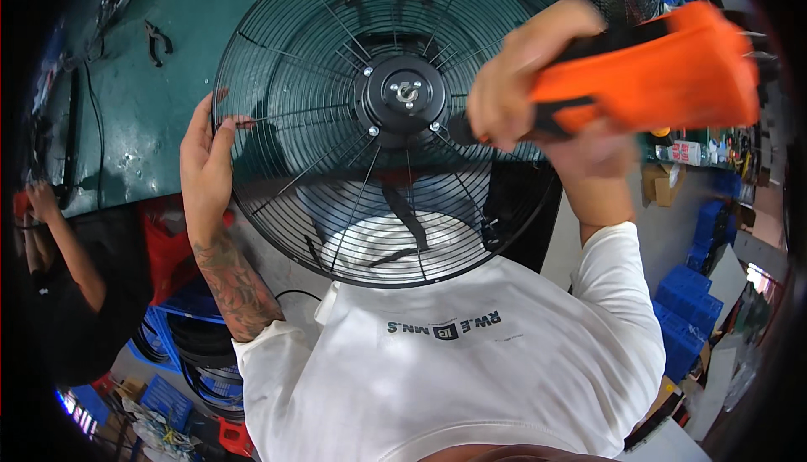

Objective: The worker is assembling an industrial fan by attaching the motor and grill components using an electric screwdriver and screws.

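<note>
- The left hand [206, 159] grips the left rim of the guard [387, 117], a round black wire fan guard. Its fingers are curled together over the outer ring, the thumb behind; the grip probably keeps the guard from turning while the tool bears on it.
- The right hand [513, 92] is clamped round the grip of an orange driver [656, 75]. The fingers are wrapped tight on the black handle.
- The driver's long axis runs from the upper right down towards the left. Its nose points at the hub [406, 96] and meets the guard just right of the hub plate, where the small screws sit. The tip itself is hidden behind the fingers.
- The guard is held up in front of the chest, its face square to the camera. It stands over the near edge of the green worktop [168, 84], with the hub a little above centre.
- Pliers [157, 42] lie on the worktop towards its far left.
- Another person's arm [63, 243] shows at the left edge, well apart.
- Blue crates [685, 311] stand on the floor to the right.
</note>
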Action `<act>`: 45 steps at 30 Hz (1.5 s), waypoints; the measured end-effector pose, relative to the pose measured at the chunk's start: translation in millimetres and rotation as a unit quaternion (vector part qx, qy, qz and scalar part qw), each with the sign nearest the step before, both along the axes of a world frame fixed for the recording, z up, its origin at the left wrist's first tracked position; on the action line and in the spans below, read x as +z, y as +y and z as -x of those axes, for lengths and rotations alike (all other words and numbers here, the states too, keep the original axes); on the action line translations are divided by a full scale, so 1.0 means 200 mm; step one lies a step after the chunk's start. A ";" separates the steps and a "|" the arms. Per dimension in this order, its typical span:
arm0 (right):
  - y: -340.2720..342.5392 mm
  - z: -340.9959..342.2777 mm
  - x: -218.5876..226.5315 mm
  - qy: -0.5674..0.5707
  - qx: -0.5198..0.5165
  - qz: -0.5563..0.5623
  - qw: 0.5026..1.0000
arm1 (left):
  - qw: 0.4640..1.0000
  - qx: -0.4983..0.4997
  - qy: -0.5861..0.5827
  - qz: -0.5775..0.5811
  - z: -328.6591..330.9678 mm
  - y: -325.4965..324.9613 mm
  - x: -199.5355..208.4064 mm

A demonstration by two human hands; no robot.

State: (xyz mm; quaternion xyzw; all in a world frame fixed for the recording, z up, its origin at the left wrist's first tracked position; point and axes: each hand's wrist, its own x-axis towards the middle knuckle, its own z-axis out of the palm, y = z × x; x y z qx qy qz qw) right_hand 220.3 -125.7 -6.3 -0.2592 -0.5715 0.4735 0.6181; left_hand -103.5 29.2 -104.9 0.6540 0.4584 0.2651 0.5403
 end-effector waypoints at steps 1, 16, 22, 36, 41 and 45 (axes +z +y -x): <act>0.01 -0.03 0.04 0.054 -0.051 -0.017 0.997 | 1.000 -0.005 -0.001 -0.004 -0.01 0.00 0.00; 0.18 -0.13 -0.11 0.041 -0.303 0.017 0.952 | 0.998 0.044 -0.035 0.027 -0.08 -0.06 0.00; 0.20 -0.13 -0.14 0.047 -0.293 0.050 0.954 | 0.996 0.069 -0.041 0.047 -0.09 -0.07 -0.01; 0.25 -0.06 -0.16 -0.072 -0.263 0.039 0.961 | 0.997 0.028 -0.056 0.054 -0.05 -0.05 -0.03; 0.25 -0.05 -0.05 -0.096 -0.244 -0.033 0.965 | 0.998 0.053 0.014 0.008 -0.02 -0.06 -0.01; 0.19 -0.20 0.15 -0.033 -0.126 0.054 0.990 | 0.931 0.123 0.204 -0.278 -0.13 -0.04 0.14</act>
